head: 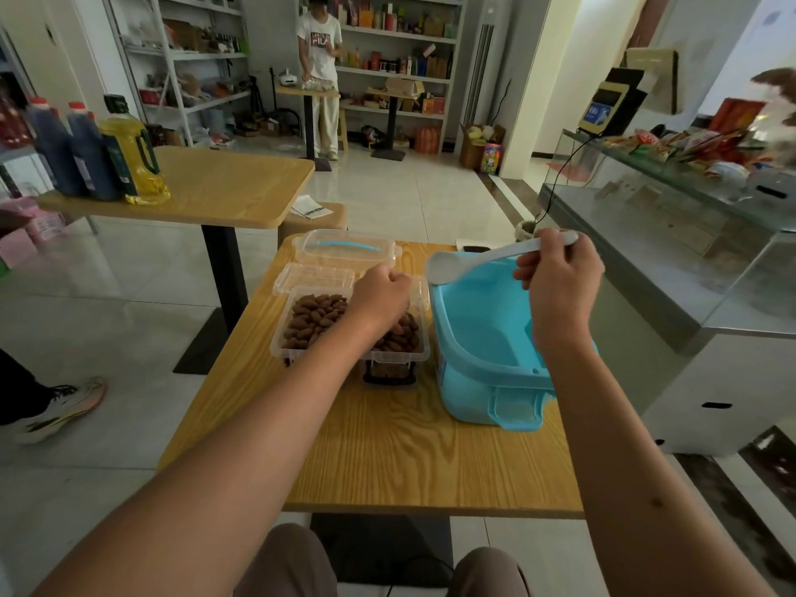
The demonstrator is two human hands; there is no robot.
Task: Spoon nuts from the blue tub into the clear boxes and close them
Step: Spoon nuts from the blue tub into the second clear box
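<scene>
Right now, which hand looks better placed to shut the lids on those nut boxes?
Probably the left hand: it is already over the filled clear boxes, beside their open lids. The right hand holds the white spoon above the blue tub.
</scene>
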